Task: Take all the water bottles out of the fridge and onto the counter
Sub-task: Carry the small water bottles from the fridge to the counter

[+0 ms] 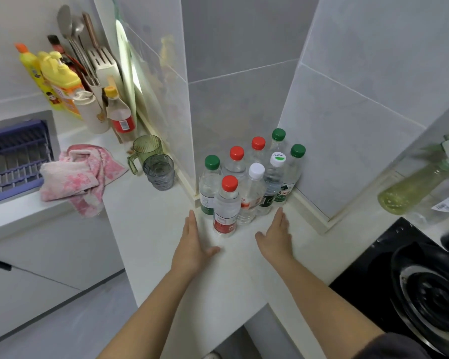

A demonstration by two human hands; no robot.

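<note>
Eight water bottles (249, 200) stand close together in the wall corner on the white counter (153, 229). Their caps are red, green and white. One red-capped bottle (226, 211) stands in front, at 6 o'clock of the bunch. The left hand (192, 242) lies flat at 7 o'clock of it, fingers straight. The right hand (276, 237) lies flat at 4 o'clock. A pink towel (75, 174) is at 9 o'clock of the bottles, two cups (158, 172) at 10 o'clock and a black stove (412, 281) at 4 o'clock.

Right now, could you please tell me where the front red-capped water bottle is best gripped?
Grip the front red-capped water bottle round its clear body above the red label, coming from the near side: it stands upright in front, other bottles crowding behind and beside.
</note>
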